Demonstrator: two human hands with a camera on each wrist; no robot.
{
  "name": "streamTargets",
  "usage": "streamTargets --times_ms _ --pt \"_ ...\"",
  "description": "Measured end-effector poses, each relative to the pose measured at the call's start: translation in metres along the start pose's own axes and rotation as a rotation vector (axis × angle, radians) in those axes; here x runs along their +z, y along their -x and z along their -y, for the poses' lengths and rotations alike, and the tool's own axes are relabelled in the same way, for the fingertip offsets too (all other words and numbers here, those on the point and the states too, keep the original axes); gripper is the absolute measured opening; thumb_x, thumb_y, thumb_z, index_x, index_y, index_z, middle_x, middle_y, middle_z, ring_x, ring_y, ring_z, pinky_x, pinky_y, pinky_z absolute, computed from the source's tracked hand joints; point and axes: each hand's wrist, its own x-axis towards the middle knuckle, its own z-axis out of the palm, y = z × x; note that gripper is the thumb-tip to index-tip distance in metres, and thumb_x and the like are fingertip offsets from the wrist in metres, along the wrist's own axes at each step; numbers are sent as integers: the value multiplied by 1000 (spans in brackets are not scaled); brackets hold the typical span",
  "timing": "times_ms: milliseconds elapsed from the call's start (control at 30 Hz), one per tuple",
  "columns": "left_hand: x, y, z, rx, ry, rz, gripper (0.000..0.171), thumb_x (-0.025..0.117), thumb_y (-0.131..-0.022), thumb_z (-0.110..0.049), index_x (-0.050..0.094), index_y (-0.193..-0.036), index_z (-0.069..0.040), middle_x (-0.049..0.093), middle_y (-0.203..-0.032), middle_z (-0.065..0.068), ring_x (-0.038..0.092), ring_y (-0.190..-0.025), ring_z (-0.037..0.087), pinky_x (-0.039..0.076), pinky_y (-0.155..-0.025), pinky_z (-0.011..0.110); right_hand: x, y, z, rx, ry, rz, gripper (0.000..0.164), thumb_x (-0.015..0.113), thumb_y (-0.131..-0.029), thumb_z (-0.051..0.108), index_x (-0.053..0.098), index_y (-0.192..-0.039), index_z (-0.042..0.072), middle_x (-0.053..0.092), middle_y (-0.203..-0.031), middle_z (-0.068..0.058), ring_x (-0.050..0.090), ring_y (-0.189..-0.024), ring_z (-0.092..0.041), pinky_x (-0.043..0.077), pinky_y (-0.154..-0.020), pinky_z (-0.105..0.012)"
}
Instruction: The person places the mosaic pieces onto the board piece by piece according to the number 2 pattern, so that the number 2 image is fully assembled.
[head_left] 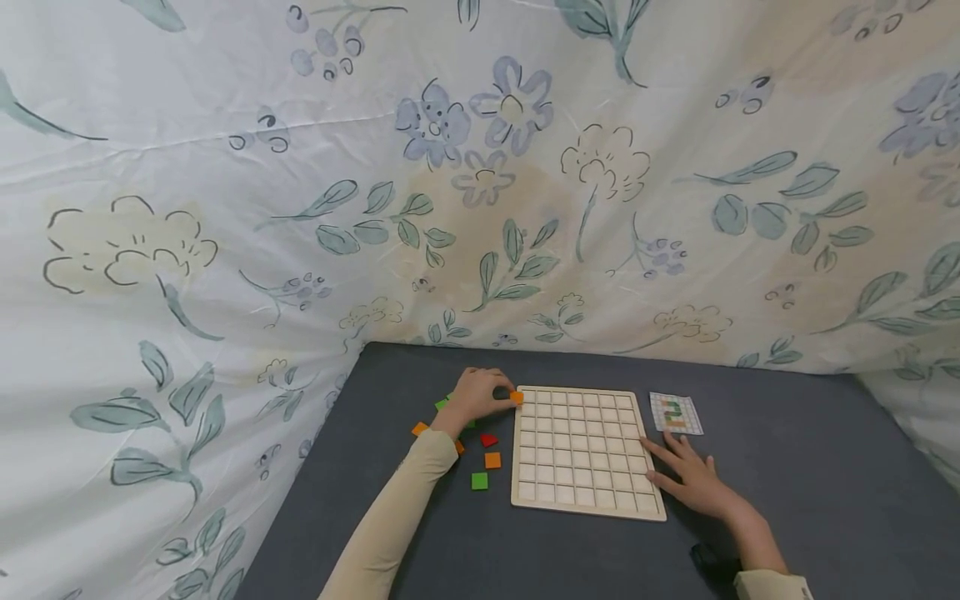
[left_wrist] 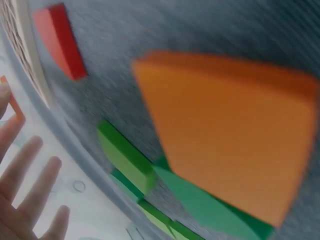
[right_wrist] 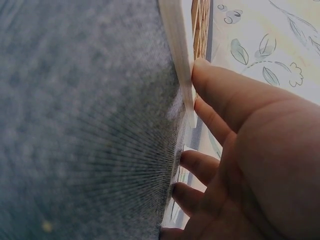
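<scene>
My left hand (head_left: pixel 477 395) pinches an orange tile (head_left: pixel 517 398) between thumb and finger at the far left corner of a pale wooden grid board (head_left: pixel 585 450). In the left wrist view the same tile (left_wrist: pixel 13 104) shows edge-on at the fingertips, the other fingers of the hand (left_wrist: pixel 30 200) spread out. At the board's right side, my right hand (head_left: pixel 697 482) rests with fingers spread. Its thumb and index finger touch the board's rim (right_wrist: pixel 180 55) in the right wrist view, and the remaining fingers reach toward a printed card (head_left: pixel 675 414).
Left of the board lie a red piece (head_left: pixel 489 440), an orange tile (head_left: pixel 492 460) and a green tile (head_left: pixel 480 481). Several more orange and green pieces sit under and around the left forearm. A floral cloth (head_left: pixel 480 208) hangs behind the dark table (head_left: pixel 810 467).
</scene>
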Motion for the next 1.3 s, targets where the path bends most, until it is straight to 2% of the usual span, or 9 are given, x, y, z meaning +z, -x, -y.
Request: streamTargets --times_ms 200,367,700,933,1167,1300 --pt "-2 -2 -11 4 51 9 33 66 -80 -50 71 -104 -27 63 -115 -6 59 -103 15 38 -100 47 1 -1 0 2 -8 4 58 57 -91 34 41 -140 9 18 -144 -36 9 -127 -64 2 -86 -83" --pt "1 -7 -18 7 24 28 36 63 -80 -54 70 -105 -28 62 -116 -7 59 -103 14 40 -99 47 2 -2 -1 13 -8 11 59 57 -91 34 40 -140 8 17 -145 -36 8 -127 -63 1 -86 -82" --pt "7 -14 -31 34 19 15 34 65 -79 -53 72 -102 -28 65 -111 -8 62 -95 12 44 -96 46 2 -1 1 20 -4 17 59 56 -91 36 40 -141 8 18 -145 -36 9 -127 -63 1 -86 -82" --pt "18 -22 -34 54 5 4 35 63 -78 -57 72 -99 -30 65 -107 -11 61 -93 9 45 -93 42 0 0 1 -4 -21 20 57 57 -92 32 39 -140 7 16 -144 -37 8 -126 -65 0 -85 -83" --pt "18 -26 -41 46 14 62 31 61 -82 -53 71 -102 -31 63 -111 -11 60 -96 9 42 -96 44 0 1 3 -3 -25 25 57 56 -92 32 39 -141 9 16 -144 -37 8 -126 -65 0 -86 -82" --pt "18 -29 -45 63 13 63 28 62 -83 -51 71 -101 -31 63 -111 -11 60 -96 8 44 -94 43 -1 2 5 -7 -19 17 56 56 -92 32 39 -141 12 16 -144 -37 8 -126 -65 1 -86 -83"
